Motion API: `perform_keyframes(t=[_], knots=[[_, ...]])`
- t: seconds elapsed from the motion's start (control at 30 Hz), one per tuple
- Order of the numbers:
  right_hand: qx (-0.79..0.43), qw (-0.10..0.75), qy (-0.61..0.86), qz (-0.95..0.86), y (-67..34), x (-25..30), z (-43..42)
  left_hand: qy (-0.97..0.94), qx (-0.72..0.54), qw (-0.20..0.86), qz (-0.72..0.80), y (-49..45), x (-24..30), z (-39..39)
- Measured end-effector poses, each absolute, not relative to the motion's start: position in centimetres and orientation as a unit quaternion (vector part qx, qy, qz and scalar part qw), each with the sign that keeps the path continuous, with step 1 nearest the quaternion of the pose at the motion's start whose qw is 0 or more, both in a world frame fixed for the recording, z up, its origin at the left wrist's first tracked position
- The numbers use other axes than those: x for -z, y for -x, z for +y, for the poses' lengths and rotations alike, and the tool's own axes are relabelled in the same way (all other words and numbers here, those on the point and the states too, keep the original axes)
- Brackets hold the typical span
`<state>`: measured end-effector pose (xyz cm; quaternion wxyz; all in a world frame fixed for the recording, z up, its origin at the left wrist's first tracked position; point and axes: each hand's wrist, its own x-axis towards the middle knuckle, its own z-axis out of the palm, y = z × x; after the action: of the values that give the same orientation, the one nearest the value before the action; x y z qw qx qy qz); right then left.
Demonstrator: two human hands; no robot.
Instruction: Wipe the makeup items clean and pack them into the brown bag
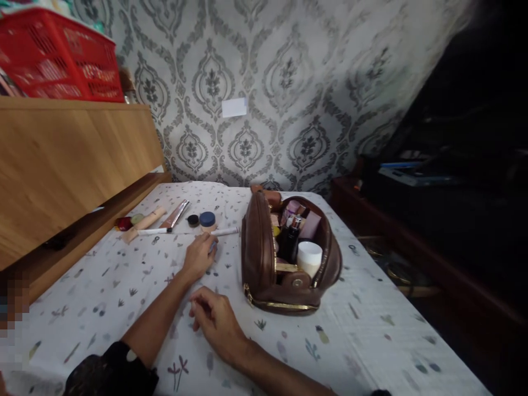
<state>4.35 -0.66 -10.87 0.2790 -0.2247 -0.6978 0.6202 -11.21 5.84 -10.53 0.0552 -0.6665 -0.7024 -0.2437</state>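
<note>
My left hand [200, 255] rests on the patterned cloth just below a small jar with a blue lid [207, 220]. Its fingers are bent, and a small bluish bit shows at the fingertips, too small to name. Nearer to me is my right hand [220, 325], its fingers curled toward the thumb; a pale spot shows between the tips, but I cannot make it out. To the right of both hands stands a brown cosmetic bag [258, 247], unzipped. Inside it are a white jar [309, 257], a dark bottle [290, 239] and a pale pink box [310, 224].
A white pen-like stick [226, 231], a small black pot [192, 221], a shiny tube [175, 214] and a beige tube [150, 219] lie toward the back left. A wooden panel [78, 170] borders the left side, with a red basket [88, 60] on top. A patterned wall closes the back.
</note>
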Motion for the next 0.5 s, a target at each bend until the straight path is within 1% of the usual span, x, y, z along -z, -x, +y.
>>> perform_keyframes(t=[0.3, 0.5], knots=[[-0.597, 0.266, 0.218, -0.725, -4.5, 10.3, -0.5, 0.705, 0.185, 0.064, -0.682, 11.7, 10.3, 6.2], [-0.631, 0.268, 0.206, -0.698, -4.3, 10.6, 0.2, 0.698, 0.18, 0.067, -0.69, 11.7, 10.2, 6.4]])
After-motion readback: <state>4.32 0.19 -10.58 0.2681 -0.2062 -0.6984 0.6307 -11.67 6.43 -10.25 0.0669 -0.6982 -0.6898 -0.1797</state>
